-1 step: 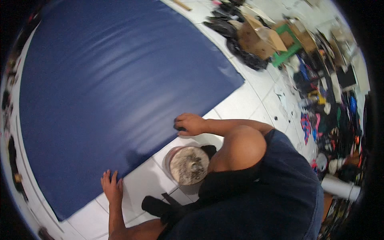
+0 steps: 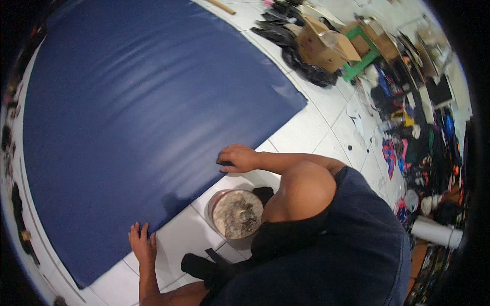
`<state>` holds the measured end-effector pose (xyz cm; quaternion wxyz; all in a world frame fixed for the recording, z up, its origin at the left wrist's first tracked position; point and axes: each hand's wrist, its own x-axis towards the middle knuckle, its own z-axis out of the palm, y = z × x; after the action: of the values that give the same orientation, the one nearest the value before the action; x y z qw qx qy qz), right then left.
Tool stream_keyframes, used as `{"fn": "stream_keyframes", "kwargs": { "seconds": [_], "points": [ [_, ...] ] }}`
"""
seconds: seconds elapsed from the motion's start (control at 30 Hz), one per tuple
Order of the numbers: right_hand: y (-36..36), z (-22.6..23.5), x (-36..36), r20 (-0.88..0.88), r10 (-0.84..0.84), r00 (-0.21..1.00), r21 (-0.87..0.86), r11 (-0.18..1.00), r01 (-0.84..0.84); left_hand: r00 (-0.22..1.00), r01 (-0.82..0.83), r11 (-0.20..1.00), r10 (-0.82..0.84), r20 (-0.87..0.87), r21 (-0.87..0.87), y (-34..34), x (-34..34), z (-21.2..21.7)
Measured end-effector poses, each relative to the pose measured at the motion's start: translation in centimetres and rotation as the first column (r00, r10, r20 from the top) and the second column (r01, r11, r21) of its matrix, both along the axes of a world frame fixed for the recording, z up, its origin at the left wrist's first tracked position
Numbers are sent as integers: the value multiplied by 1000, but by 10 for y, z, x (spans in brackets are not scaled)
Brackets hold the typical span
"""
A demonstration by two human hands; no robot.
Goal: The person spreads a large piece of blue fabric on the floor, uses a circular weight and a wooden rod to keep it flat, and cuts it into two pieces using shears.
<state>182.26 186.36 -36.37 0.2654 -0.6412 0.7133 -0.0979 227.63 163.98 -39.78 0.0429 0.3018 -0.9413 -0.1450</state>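
Note:
A large dark blue mat with a smooth, wrinkled cover lies on the floor in front of me. My left hand rests at its near edge, fingers outstretched and apart, holding nothing. Farther right along that edge, my right hand lies on the mat with its fingers curled. Something small and dark shows beneath those fingers, too hidden to name. Between my arms, close to my bent knee, stands a round container or stool with a stained whitish top.
White floor tiles border the mat. Black plastic bags, an open cardboard box and a green frame lie at the far right. Mixed clutter runs down the right side, with a white roll. A wooden stick lies beyond the mat.
The view has shifted slightly. My hands keep nearly the same places at the mat's edge, and nothing has been taken up or let go.

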Motion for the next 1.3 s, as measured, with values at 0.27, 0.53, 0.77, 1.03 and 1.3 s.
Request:
{"fn": "stream_keyframes", "kwargs": {
  "seconds": [0.27,0.53,0.77,1.03,1.3],
  "points": [
    [111,-20,-176,-316,-845,431,-309,521,795,979,-11,986,-22,202,164,-23,-13,54],
    [145,-32,-285,-455,-880,140,-179,244,953,968,78,989,-106,230,126,-21,-7,32],
    [158,-35,-277,-245,-966,77,-408,175,896,907,263,954,-296,299,147,-32,-48,71],
    [460,-58,-42,-376,-865,-333,-509,-107,854,427,124,951,-310,850,284,-68,-194,124],
    [513,-63,31,-378,-798,-469,-434,-295,851,632,707,706,-598,492,-50,-1,-518,154]
  ]
}}
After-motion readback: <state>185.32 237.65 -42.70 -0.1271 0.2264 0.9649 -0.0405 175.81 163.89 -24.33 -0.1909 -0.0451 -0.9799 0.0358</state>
